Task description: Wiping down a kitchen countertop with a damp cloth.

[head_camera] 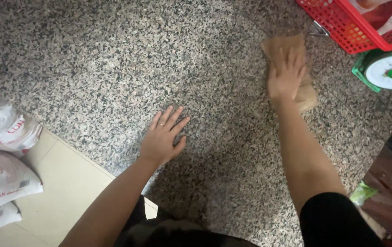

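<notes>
My right hand (pixel 286 75) lay flat, fingers spread, its grip open and pressing a tan cloth (pixel 292 55) against the speckled granite bench (pixel 113 68) toward one o'clock. My left hand (pixel 163 137) rested palm down with an open grip on bare stone near the middle, holding nothing. At two o'clock stood a red plastic basket (pixel 347 27) and a green dial scale (pixel 390 71). White printed sacks (pixel 1 160) lay on the pale tiled floor (pixel 68 192) at eight o'clock.

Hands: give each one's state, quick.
Left hand: open, flat on the granite counter, holding nothing.
Right hand: open, pressed flat on a brown cloth.
</notes>
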